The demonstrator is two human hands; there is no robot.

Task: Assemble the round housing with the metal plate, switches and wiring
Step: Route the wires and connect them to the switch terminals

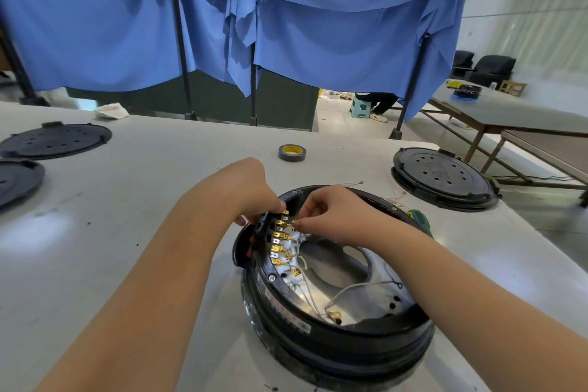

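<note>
Fingers (300,226) of right hand (331,216) pinch a brass terminal (294,221); left hand (251,191) grips the round black housing (334,337) rim at centre frame; bare white bench (143,200) lies left.

Round housing (337,337) is showing glossy black plastic, the metal plate (359,267) inside it gleaming bright and smooth (mirror-like in spots). Terminals (281,237) are looking brassy gold, wires (350,291) pale and matt. Table (143,200) is reading as matt off-white, scuffed. Curtain (318,25) is hanging as blue cloth with frayed edges.
</note>
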